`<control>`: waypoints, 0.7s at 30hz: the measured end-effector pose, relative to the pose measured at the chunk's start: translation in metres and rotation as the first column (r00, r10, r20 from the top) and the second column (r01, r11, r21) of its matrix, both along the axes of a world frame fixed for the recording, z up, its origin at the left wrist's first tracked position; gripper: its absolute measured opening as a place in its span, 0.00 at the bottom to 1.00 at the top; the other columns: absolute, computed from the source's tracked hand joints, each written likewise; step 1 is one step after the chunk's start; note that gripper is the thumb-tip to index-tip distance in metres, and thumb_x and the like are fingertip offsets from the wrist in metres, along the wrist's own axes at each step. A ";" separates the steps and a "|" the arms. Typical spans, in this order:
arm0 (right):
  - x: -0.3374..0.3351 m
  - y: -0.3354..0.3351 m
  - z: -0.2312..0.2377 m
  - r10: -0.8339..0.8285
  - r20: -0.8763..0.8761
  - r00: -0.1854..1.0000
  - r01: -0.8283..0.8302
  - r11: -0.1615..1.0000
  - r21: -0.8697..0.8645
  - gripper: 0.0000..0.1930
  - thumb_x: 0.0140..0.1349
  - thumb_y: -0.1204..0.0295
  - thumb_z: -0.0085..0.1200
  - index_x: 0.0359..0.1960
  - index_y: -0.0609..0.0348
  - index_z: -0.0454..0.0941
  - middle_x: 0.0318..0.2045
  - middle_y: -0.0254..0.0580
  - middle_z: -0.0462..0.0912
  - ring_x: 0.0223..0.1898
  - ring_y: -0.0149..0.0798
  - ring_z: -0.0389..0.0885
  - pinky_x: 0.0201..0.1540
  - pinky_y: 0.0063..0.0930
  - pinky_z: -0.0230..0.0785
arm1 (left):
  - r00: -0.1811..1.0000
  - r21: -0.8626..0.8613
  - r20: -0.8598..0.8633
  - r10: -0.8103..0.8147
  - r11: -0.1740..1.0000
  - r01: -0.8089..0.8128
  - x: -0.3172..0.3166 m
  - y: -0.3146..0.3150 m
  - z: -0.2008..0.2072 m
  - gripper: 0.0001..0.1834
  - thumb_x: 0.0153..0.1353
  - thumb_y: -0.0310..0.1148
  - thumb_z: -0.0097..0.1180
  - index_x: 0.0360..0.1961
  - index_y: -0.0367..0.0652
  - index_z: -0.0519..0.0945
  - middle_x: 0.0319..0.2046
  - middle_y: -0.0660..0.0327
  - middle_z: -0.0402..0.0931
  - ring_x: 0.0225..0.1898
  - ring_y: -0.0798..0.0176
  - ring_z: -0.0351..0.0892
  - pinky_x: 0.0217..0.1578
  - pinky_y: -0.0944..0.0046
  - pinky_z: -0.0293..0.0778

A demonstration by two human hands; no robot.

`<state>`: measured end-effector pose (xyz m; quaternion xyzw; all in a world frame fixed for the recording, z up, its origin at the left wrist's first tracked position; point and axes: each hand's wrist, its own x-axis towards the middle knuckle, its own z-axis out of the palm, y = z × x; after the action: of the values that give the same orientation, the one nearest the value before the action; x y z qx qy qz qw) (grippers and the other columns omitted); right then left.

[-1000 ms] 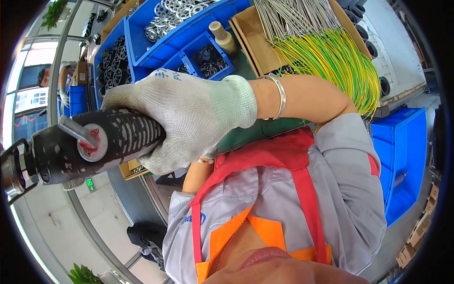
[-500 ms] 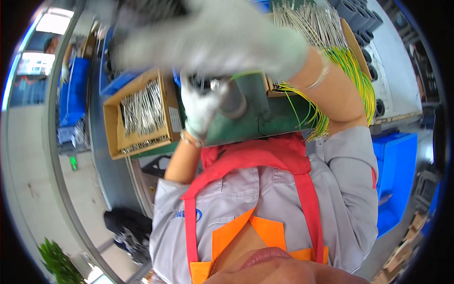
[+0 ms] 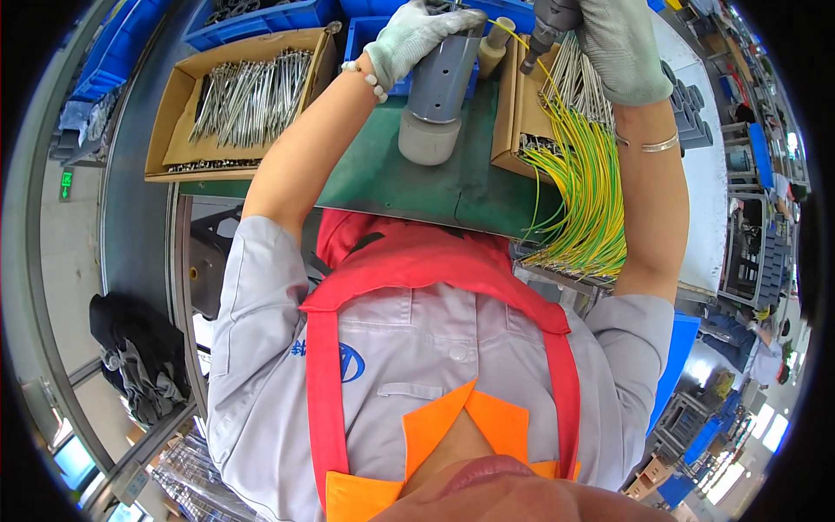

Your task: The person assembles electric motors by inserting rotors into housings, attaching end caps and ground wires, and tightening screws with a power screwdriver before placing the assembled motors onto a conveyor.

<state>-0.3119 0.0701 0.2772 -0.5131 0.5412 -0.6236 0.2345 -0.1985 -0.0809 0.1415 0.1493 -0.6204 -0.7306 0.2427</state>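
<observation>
My left hand [image 3: 416,36], in a light grey work glove, is closed round the upper end of a dark grey cylinder [image 3: 441,83] with small holes in its side. The cylinder's near end sits in a pale grey round cup [image 3: 430,141]. A yellow-green wire [image 3: 513,32] runs from the cylinder's top to the right. Also gloved, my right hand [image 3: 624,54] grips a dark power screwdriver [image 3: 557,16] at the top edge, its tip pointing down beside the right carton. Its handle is mostly hidden by the hand.
On the left stands an open carton [image 3: 165,130] of metal rods. Another carton [image 3: 513,130] holds rods with yellow-green wires [image 3: 583,191] hanging over the edge of the green bench [image 3: 383,178]. Blue bins [image 3: 270,22] line the back. A tan cylindrical piece [image 3: 493,48] stands near the cylinder.
My right hand, blurred and stretched across to the far left before, is now at the right with the screwdriver. My left hand now sits at the cylinder's top. The whole view has shifted.
</observation>
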 end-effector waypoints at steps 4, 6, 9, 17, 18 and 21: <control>0.003 0.004 0.002 0.027 -0.009 1.000 -0.026 0.998 0.063 0.15 0.64 0.73 0.62 0.49 0.62 0.74 0.30 0.33 0.82 0.28 0.23 0.77 0.30 0.17 0.69 | 0.980 -0.181 -0.199 0.024 0.982 -0.061 0.005 0.004 -0.010 0.11 0.64 0.36 0.63 0.43 0.41 0.82 0.36 0.66 0.82 0.34 0.71 0.79 0.38 0.67 0.77; 0.010 0.002 -0.003 0.014 0.040 0.999 -0.012 0.999 -0.032 0.15 0.64 0.73 0.62 0.50 0.64 0.75 0.32 0.35 0.83 0.29 0.24 0.78 0.30 0.18 0.71 | 0.999 -0.033 -0.029 0.033 0.999 -0.034 0.008 0.005 -0.009 0.10 0.65 0.36 0.63 0.41 0.42 0.82 0.34 0.67 0.81 0.33 0.71 0.79 0.36 0.68 0.76; 0.015 0.000 0.004 0.050 0.052 0.997 -0.046 0.995 -0.092 0.13 0.64 0.73 0.61 0.48 0.66 0.78 0.34 0.40 0.86 0.29 0.26 0.80 0.31 0.18 0.74 | 0.939 -0.228 -0.163 0.302 0.915 -0.334 0.019 0.037 -0.029 0.32 0.47 0.46 0.74 0.48 0.39 0.77 0.36 0.59 0.83 0.38 0.65 0.82 0.45 0.65 0.78; 0.010 -0.020 -0.005 0.159 -0.754 0.638 -0.135 0.986 0.094 0.16 0.48 0.80 0.60 0.42 0.59 0.81 0.36 0.48 0.79 0.38 0.37 0.82 0.40 0.36 0.75 | 0.945 -0.480 -0.104 0.310 0.817 -0.321 0.070 0.085 -0.025 0.49 0.36 0.39 0.78 0.61 0.40 0.66 0.45 0.52 0.81 0.47 0.55 0.84 0.51 0.56 0.80; 0.030 -0.020 0.003 0.127 -0.363 0.923 -0.128 0.991 0.022 0.15 0.55 0.78 0.61 0.45 0.63 0.80 0.36 0.46 0.83 0.34 0.33 0.82 0.36 0.29 0.76 | 0.949 -0.460 -0.115 0.292 0.831 -0.312 0.069 0.084 -0.028 0.50 0.36 0.40 0.78 0.61 0.40 0.65 0.46 0.52 0.80 0.47 0.56 0.84 0.51 0.56 0.80; 0.058 -0.045 -0.012 0.102 0.129 0.986 -0.074 0.976 -0.204 0.16 0.66 0.69 0.55 0.50 0.69 0.78 0.40 0.48 0.85 0.33 0.35 0.83 0.38 0.26 0.78 | 0.935 -0.455 -0.170 0.310 0.817 -0.354 0.070 0.079 -0.039 0.52 0.35 0.42 0.81 0.62 0.41 0.65 0.49 0.52 0.79 0.49 0.56 0.83 0.52 0.57 0.80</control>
<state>-0.2539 0.0253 0.2657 -0.5129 0.4352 -0.6977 0.2466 -0.1282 -0.0023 0.1028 0.1583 -0.7345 -0.5067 0.4228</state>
